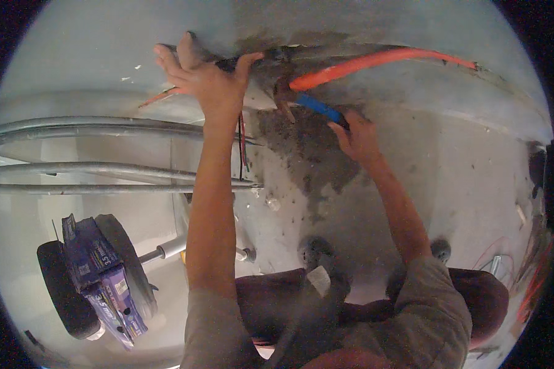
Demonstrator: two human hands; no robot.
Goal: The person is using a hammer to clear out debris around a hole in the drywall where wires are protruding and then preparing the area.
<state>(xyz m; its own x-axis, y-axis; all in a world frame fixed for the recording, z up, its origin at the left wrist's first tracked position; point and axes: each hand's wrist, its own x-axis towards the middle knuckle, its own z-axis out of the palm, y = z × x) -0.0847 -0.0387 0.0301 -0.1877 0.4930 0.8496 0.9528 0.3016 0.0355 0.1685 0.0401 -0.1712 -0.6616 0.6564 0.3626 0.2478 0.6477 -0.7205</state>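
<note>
My left hand (206,77) is raised against the grey wall (92,49), fingers spread, palm pressed over a dark chased slot. Thin red and dark wires (242,144) hang down from under it beside my forearm. My right hand (357,138) grips the blue handle of a tool (317,106), whose rusty metal head (283,95) touches the broken slot just below an orange corrugated conduit (375,61). The conduit runs to the right along the slot. A dark damp patch (308,154) stains the wall below the tool.
Grey metal scaffold tubes (104,128) cross the left side horizontally. Below left sits a black wheel (126,264) with purple and blue boxes (98,277) resting on it. Loose orange and red wires (532,277) lie at the right edge. My shoes (317,252) stand on the pale floor.
</note>
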